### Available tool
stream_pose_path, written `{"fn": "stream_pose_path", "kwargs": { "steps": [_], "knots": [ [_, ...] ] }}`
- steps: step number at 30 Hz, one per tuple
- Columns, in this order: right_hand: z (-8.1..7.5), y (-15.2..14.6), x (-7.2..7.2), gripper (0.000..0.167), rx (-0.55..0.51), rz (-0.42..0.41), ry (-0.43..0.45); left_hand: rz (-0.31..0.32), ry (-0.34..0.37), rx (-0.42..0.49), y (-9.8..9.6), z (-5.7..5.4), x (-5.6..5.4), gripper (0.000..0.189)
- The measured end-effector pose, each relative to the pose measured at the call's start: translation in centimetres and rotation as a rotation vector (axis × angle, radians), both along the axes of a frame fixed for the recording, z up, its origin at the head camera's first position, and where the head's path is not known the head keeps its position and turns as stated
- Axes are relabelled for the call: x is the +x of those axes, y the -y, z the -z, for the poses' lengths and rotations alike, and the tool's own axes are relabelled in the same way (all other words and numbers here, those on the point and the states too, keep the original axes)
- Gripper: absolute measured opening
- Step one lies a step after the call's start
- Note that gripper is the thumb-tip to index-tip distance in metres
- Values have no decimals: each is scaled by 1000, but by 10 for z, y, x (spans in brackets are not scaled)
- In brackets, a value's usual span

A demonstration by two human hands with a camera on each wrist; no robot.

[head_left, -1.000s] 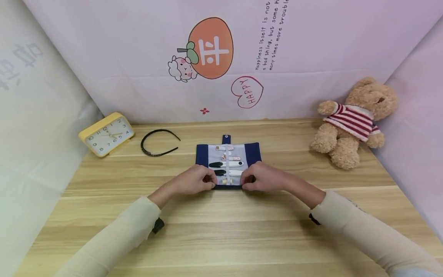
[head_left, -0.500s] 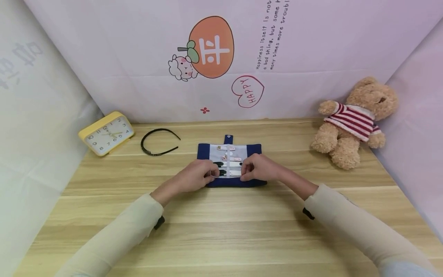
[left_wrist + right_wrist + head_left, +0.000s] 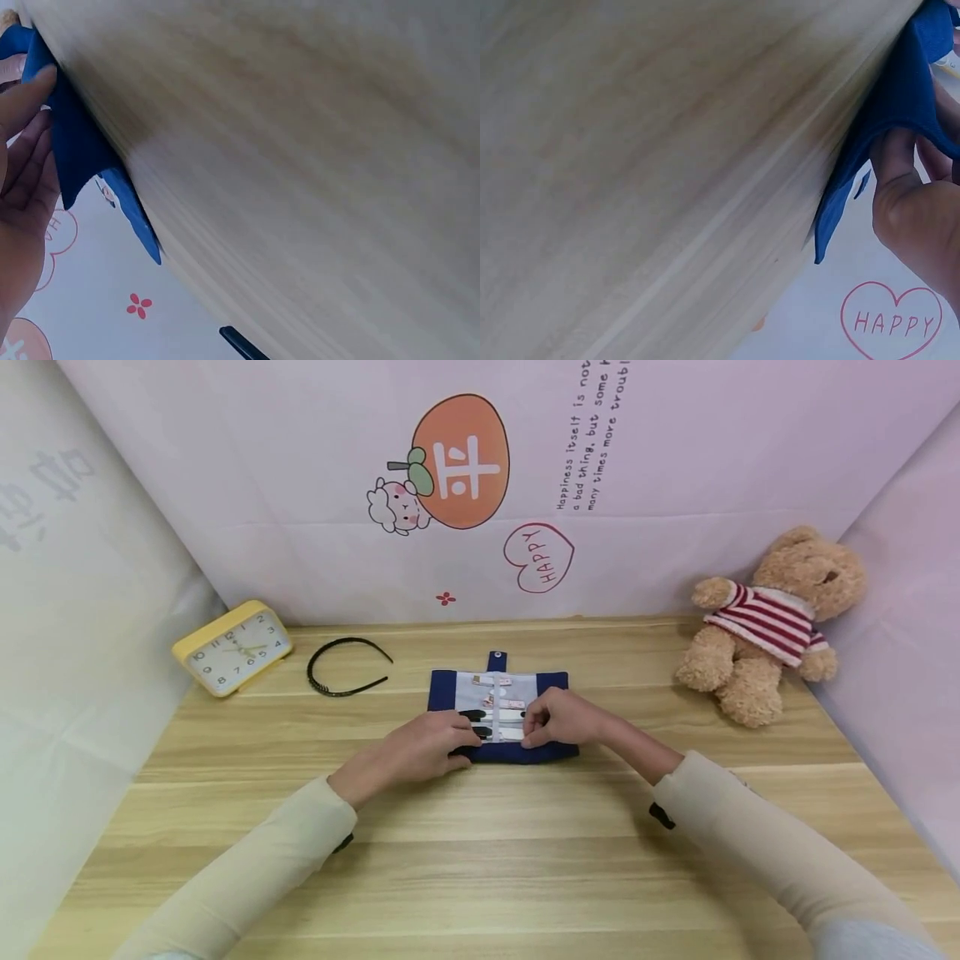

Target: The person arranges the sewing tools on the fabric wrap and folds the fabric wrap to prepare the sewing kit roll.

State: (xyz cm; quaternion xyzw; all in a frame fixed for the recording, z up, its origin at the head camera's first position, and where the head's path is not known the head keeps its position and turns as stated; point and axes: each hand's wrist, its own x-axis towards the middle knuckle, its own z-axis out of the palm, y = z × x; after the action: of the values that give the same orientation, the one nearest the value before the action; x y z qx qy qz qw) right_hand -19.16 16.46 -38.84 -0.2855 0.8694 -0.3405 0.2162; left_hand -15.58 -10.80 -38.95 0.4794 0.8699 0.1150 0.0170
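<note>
A navy fabric pouch lies spread in the middle of the table, its front edge turned up so the navy outside shows. Its pale lining carries small pink-and-white items and two slim black-and-white tools behind a white elastic band. At the front left corner, my left hand pinches the raised fabric, thumb on the outer side. My right hand grips the turned-up edge at the right, fingers curled over the fabric.
On the wooden table, a black headband and a yellow alarm clock stand to the left. A teddy bear in a striped shirt sits at the back right. Behind is a printed white backdrop.
The pouch's front edge has been folded upward and back, covering the small gold spools seen earlier. My left hand has shifted its grip, its thumb now lower on the navy outside.
</note>
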Motion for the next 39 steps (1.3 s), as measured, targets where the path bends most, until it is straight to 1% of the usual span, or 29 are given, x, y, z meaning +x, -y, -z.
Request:
{"fn": "stream_pose_path", "kwargs": {
  "steps": [3, 5, 6, 8, 10, 13, 15, 17, 20, 22, 25, 29, 33, 36, 39],
  "knots": [
    [0, 1, 2, 11, 25, -7, -13, 24, -36, 2, -1, 1, -1, 19],
    [-2, 3, 5, 11, 61, -15, -55, 32, -43, 9, -2, 1, -1, 15],
    [-3, 4, 7, 11, 76, -26, -93, 29, -39, 13, -2, 1, -1, 14],
    [-7, 8, 13, 10, 113, -54, -195, 12, -7, 25, -2, 1, -2, 12],
    [-10, 12, 19, 10, 144, -105, -321, -16, 41, 40, -2, 1, -2, 12],
    [-14, 18, 27, 19, 170, -179, -475, -66, 125, 67, 0, 0, -4, 14],
    [-14, 22, 32, 26, 190, -214, -533, -96, 173, 85, 1, 0, -5, 16],
    [-13, 25, 34, 30, 204, -225, -560, -119, 216, 99, 1, 1, -6, 17],
    [-10, 28, 35, 23, 224, -223, -603, -149, 266, 117, 0, 1, -8, 18],
    [-9, 29, 35, 17, 232, -218, -634, -164, 280, 124, -1, 0, -9, 18],
    [-7, 29, 34, 12, 235, -214, -669, -187, 277, 120, -3, -2, -8, 19],
    [-7, 29, 30, 11, 227, -196, -655, -203, 210, 85, -6, -3, -7, 24],
    [-8, 27, 23, 10, 225, -197, -606, -171, 131, 76, -11, -2, -6, 28],
    [-9, 26, 19, 9, 213, -208, -566, -149, 95, 92, -16, 0, -8, 28],
    [-10, 26, 17, 10, 196, -209, -540, -147, 75, 101, -20, 2, -12, 23]
  ]
}}
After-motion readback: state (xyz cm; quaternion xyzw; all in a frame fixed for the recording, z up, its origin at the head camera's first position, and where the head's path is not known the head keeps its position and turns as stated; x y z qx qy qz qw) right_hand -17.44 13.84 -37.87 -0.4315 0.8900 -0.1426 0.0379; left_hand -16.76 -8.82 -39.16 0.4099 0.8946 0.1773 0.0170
